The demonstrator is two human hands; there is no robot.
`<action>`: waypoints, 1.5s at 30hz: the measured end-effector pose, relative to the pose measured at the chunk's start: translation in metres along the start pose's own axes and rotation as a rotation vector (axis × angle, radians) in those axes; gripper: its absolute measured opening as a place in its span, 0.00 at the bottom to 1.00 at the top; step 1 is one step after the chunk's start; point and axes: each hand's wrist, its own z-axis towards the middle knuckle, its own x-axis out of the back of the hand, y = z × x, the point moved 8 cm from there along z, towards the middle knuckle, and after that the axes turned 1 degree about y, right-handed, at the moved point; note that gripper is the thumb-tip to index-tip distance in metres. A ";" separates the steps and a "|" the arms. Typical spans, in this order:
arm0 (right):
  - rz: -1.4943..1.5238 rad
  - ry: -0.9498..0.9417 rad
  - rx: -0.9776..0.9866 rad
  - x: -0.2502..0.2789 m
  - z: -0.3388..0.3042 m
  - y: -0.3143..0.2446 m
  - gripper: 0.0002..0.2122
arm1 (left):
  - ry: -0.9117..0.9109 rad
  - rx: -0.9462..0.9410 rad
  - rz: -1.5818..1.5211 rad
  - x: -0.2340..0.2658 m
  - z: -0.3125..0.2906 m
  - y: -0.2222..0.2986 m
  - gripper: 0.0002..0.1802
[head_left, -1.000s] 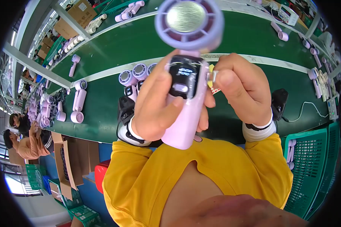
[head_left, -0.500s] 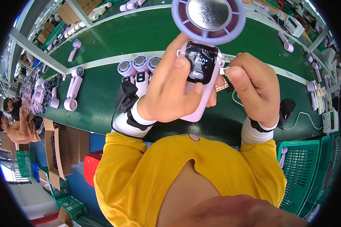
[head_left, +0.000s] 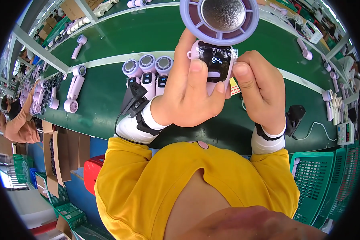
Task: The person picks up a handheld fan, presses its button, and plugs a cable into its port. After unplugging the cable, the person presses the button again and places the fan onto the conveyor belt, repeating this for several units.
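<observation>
My left hand (head_left: pixel 188 94) is wrapped round a lilac handheld fan (head_left: pixel 214 76) and holds it upright above the bench, thumb beside its lit black display. The fan's round head, with a silvery centre, rises at the top of the view. Clear film sticks out at the display's upper right corner. My right hand (head_left: pixel 262 88) pinches at the fan's right side, closed on a small white cable plug that its fingers now cover. Whether the plug sits in the fan's side cannot be seen.
Three similar fans (head_left: pixel 147 64) stand left of my left hand on the green bench (head_left: pixel 112 98). A yellow-and-red card (head_left: pixel 235 87) lies behind the fan. Green crates (head_left: pixel 314 184) stand at lower right, an open carton (head_left: pixel 57 160) at lower left. A co-worker (head_left: pixel 20 124) sits far left.
My right hand has moved in against the fan's side, and the white plug has gone out of sight behind its fingers. The display's lit figures have changed. The fan has shifted slightly upward.
</observation>
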 end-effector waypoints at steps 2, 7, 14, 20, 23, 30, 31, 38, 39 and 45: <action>0.002 0.023 -0.014 0.001 0.000 0.001 0.10 | 0.013 -0.015 0.041 -0.002 0.002 -0.001 0.30; 0.065 0.001 -0.007 0.002 0.002 0.006 0.10 | 0.034 -0.052 0.139 0.005 0.003 0.004 0.30; 0.153 0.033 -0.048 0.002 0.000 0.006 0.09 | 0.063 -0.106 0.269 0.009 -0.002 0.017 0.30; 0.043 0.325 -0.062 0.049 -0.010 0.007 0.08 | 0.267 0.028 -0.331 0.034 -0.028 0.057 0.21; 0.058 0.396 -0.088 0.056 -0.014 0.010 0.08 | 0.369 -0.661 0.228 -0.001 -0.071 0.115 0.20; -0.021 0.449 -0.053 0.056 -0.018 0.009 0.08 | 0.396 -0.838 0.414 -0.004 -0.084 0.132 0.23; -0.018 0.487 -0.045 0.061 -0.016 0.008 0.08 | 0.403 -0.874 0.452 -0.009 -0.084 0.138 0.24; 0.018 0.561 0.013 0.080 -0.020 0.003 0.09 | 0.317 0.032 -0.114 0.028 -0.013 0.042 0.27; 0.030 0.680 0.018 0.091 -0.027 0.001 0.10 | 0.294 0.142 -0.097 0.021 -0.006 0.019 0.28; 0.329 0.725 0.027 0.152 -0.055 0.007 0.15 | 0.032 0.556 -0.330 0.029 0.007 -0.108 0.36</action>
